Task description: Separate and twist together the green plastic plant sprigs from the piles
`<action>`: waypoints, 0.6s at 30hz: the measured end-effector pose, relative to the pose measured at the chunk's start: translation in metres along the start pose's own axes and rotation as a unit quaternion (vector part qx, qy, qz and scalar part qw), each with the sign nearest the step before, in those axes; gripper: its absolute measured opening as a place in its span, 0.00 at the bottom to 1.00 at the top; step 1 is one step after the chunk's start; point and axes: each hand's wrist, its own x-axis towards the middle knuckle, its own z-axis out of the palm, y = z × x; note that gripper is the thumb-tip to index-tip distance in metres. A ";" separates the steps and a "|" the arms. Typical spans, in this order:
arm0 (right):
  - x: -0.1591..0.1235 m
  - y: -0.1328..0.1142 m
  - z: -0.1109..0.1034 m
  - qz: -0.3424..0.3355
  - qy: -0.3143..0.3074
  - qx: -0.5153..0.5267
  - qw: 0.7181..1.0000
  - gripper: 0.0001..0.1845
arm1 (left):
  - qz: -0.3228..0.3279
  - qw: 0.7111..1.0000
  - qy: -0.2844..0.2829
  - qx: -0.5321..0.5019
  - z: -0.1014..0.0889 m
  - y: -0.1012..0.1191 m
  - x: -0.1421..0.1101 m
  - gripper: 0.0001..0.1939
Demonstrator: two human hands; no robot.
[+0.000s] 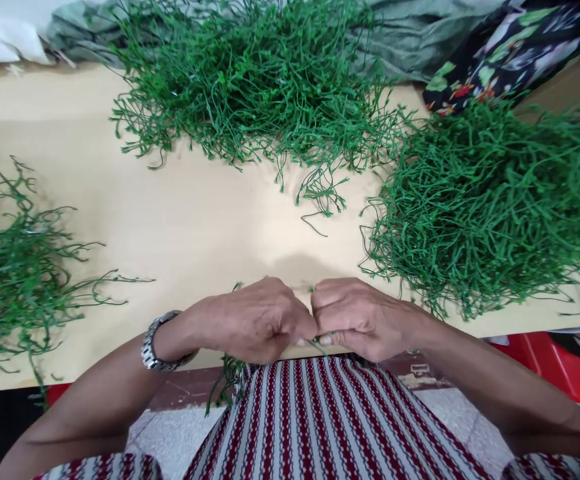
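Note:
At the table's near edge, my left hand point(263, 320) and my right hand point(363, 317) meet, knuckles upward and fingers curled closed. A short piece of thin green stem point(316, 343) shows between the two thumbs, pinched by both hands. More green stems point(229, 377) poke out below and behind my left hand and hang past the table edge; they look like artificial plant stems with small forked tips. Most of what lies inside the fingers is hidden.
A large heap of green stems point(265, 80) covers the back of the table point(170, 213). Other heaps lie at the right point(490, 207) and left point(15, 280). Green-grey cloth point(415, 40) and black floral fabric point(505, 53) are behind. Red plastic point(560, 367) shows below right.

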 end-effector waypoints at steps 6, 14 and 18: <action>-0.008 -0.008 -0.012 0.010 -0.110 0.048 0.993 0.13 | 0.016 0.985 -0.080 -0.150 -0.012 0.003 -0.007 0.13; -0.026 0.009 -0.030 0.158 0.132 -0.158 0.966 0.09 | -0.153 0.812 0.363 -0.430 -0.015 -0.029 -0.002 0.05; -0.019 0.011 -0.015 0.179 0.206 -0.077 0.959 0.08 | -0.111 0.714 0.477 -0.501 -0.008 -0.037 0.010 0.03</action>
